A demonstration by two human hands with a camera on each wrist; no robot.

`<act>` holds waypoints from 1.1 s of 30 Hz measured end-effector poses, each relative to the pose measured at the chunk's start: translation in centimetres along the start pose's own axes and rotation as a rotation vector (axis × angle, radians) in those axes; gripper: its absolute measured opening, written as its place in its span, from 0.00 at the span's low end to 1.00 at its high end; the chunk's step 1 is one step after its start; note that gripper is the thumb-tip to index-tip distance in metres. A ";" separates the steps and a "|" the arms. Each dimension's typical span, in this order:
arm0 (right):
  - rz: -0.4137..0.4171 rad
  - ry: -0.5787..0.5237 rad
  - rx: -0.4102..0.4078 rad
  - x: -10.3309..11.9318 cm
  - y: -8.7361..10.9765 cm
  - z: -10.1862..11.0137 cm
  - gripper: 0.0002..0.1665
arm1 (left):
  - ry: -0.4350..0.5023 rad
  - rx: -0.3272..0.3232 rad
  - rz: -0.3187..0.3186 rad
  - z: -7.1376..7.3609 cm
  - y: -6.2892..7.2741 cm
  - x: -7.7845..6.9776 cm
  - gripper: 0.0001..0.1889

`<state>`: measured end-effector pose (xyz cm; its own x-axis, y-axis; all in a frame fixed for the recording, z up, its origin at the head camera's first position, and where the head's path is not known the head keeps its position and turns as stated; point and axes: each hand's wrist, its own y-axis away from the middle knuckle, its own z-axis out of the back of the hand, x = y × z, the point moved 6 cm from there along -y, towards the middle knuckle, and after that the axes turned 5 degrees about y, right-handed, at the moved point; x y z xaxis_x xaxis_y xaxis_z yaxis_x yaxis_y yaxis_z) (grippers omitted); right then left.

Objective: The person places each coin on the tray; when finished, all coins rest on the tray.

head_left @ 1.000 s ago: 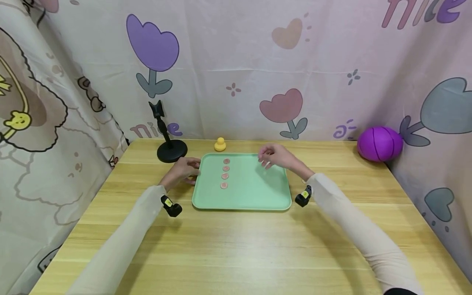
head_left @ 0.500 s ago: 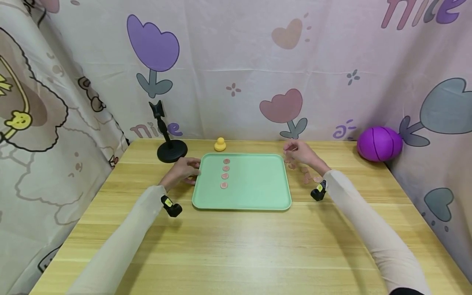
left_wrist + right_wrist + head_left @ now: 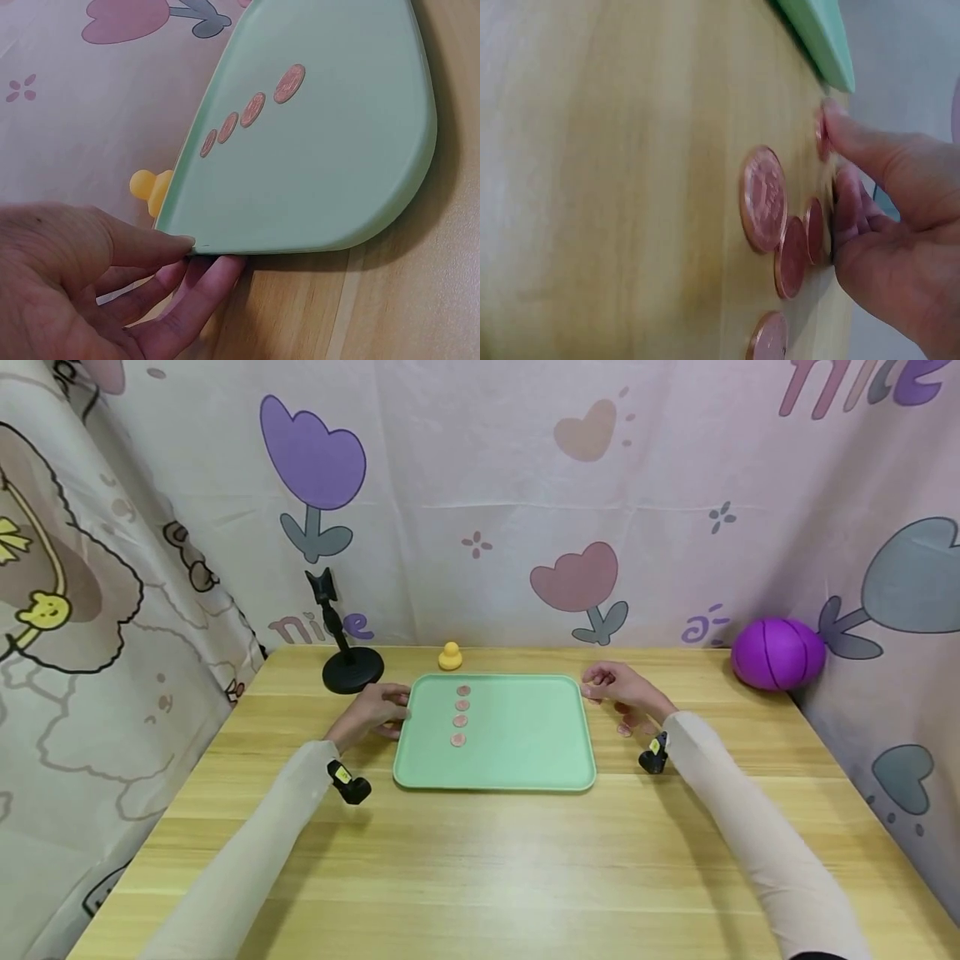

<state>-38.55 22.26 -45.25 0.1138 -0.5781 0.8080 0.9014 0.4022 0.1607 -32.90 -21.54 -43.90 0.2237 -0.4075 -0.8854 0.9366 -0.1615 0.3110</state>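
Observation:
My left hand (image 3: pixel 82 277) pinches the left rim of a mint-green tray (image 3: pixel 525 735), thumb on top and fingers beneath. Several copper-coloured coins (image 3: pixel 253 110) lie in a row on the tray's left half. Past the tray's right rim, my right hand (image 3: pixel 621 686) is low over the table. In the right wrist view its thumb tip touches a coin (image 3: pixel 822 136) close to the tray corner, while the other fingers curl beside it. More loose coins (image 3: pixel 764 199) lie on the wood below that hand, two of them overlapping.
A yellow rubber duck (image 3: pixel 450 657) stands behind the tray. To its left is a black stand (image 3: pixel 352 670) with a round base. A purple ball (image 3: pixel 777 654) sits at the table's back right corner. Printed curtains (image 3: pixel 450 468) hang along the back and sides of the wooden table (image 3: pixel 487 877).
My right hand has moved from above the tray's right part to the loose coins outside it, then slightly lower. My left hand stays on the rim. The row of coins is unchanged.

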 end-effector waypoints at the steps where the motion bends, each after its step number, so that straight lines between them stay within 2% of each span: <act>1: -0.012 -0.016 -0.006 0.0 0.1 -0.2 0.19 | 0.000 0.002 0.000 0.0 0.0 0.0 0.30; 5: -0.049 -0.024 -0.081 -0.1 0.1 -0.3 0.17 | 0.007 0.005 0.011 -0.1 0.1 0.2 0.30; 9: -0.018 0.070 -0.177 0.4 -0.4 0.0 0.13 | 0.010 -0.008 0.026 0.0 -0.1 0.1 0.30; 13: 0.013 0.112 -0.224 1.3 -0.8 0.2 0.08 | 0.012 -0.017 0.034 0.0 -0.2 0.0 0.30; 17: 0.009 0.120 -0.274 2.2 -0.7 0.5 0.06 | 0.013 -0.015 0.041 -0.1 -0.2 0.0 0.30; 21: 0.005 0.124 -0.311 3.8 -0.3 0.3 0.09 | 0.013 -0.018 0.046 -0.1 -0.1 0.0 0.30; 25: 0.007 0.095 -0.294 5.6 -0.3 -0.9 0.12 | 0.015 -0.021 0.048 0.0 -0.1 0.0 0.29; 33: 0.047 -0.068 -0.146 8.0 -0.4 -4.8 0.12 | 0.015 -0.019 0.051 0.0 -0.1 0.1 0.29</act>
<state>-36.02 14.12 -41.59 0.1335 -0.5095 0.8501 0.9473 0.3177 0.0417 -32.94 -21.55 -43.98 0.2755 -0.4010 -0.8737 0.9287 -0.1239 0.3497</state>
